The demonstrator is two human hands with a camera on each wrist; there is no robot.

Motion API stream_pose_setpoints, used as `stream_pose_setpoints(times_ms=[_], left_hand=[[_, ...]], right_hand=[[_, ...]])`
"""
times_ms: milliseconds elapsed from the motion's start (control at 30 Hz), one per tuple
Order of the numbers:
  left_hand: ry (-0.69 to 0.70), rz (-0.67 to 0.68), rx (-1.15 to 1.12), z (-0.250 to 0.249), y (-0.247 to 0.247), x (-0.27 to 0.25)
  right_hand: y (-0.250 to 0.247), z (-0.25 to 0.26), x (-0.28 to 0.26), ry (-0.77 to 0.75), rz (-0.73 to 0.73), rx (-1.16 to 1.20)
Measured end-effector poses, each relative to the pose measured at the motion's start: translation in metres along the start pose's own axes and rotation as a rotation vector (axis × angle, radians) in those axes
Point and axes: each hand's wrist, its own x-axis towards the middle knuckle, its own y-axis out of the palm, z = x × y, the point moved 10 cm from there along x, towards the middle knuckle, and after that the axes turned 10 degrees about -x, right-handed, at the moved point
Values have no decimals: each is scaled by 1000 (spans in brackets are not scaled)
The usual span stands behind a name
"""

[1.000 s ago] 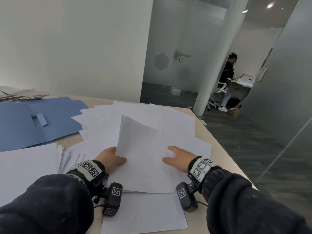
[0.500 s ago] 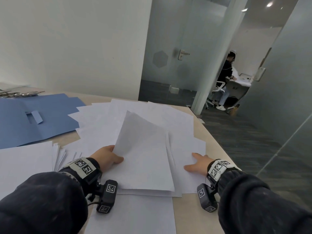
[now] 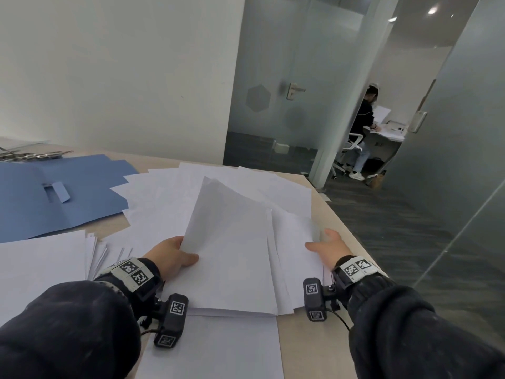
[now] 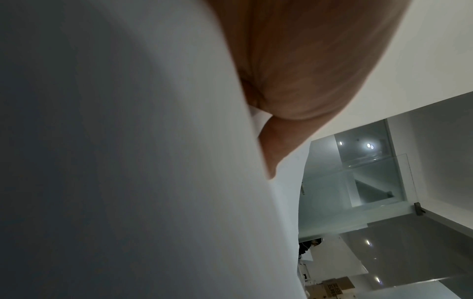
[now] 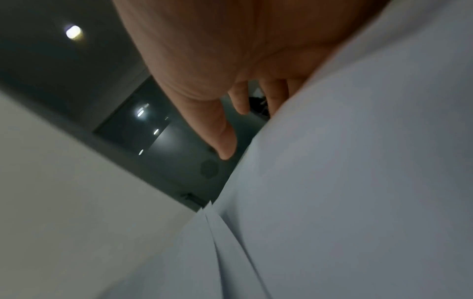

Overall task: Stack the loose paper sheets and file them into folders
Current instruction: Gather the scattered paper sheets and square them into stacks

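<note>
A lifted bundle of white paper sheets [image 3: 232, 255] tilts up off the table in front of me. My left hand [image 3: 180, 255] grips its left edge, thumb on top and fingers hidden underneath; the left wrist view shows that hand [image 4: 294, 70] tight against the paper [image 4: 128, 161]. My right hand [image 3: 325, 243] sits at the bundle's right edge, where a few sheets fan out. In the right wrist view its fingers [image 5: 274, 97] run straight behind the paper [image 5: 358, 182] and the thumb stands off it. An open blue folder [image 3: 54, 198] lies far left.
More loose sheets [image 3: 169, 192] fan across the table beyond the bundle. A thicker white stack [image 3: 41, 263] lies at my left and a single sheet [image 3: 218, 346] near me. Metal binder clips [image 3: 27, 155] sit behind the folder. The table's right edge [image 3: 355, 242] runs beside my right hand.
My right hand went out to the sheets at the right edge, then came back in with them against the bundle. My left hand kept its hold on the left edge.
</note>
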Motion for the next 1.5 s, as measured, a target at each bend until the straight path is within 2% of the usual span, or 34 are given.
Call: stream_pose_setpoints(times_ms=[100, 200, 267, 400, 533, 733, 767, 867, 967, 1267, 1500], left_hand=[[3, -7, -10, 1, -3, 0], [19, -20, 1, 2, -5, 2], [24, -31, 1, 3, -6, 4], [23, -22, 1, 4, -6, 5], [23, -27, 17, 5, -7, 7], [24, -32, 27, 4, -7, 8], [23, -31, 27, 4, -8, 8], [19, -36, 10, 5, -9, 9], [6, -48, -43, 8, -13, 11], [-13, -110, -101, 11, -18, 15], [-6, -126, -169, -8, -3, -2]], right_hand=[[-10, -28, 2, 189, -68, 213], [4, -39, -2, 263, 57, 222], [9, -35, -9, 214, 130, 106], [6, -26, -10, 135, 115, -128], [-13, -25, -14, 164, 42, -390], [-55, -44, -13, 187, -133, -499], [-66, -45, -18, 190, -202, -431], [-75, -42, -18, 111, -236, -456], [-89, -52, -22, 155, -332, -193], [-142, -86, -56, 235, -597, 136], [-151, -88, -74, 172, -641, 304]])
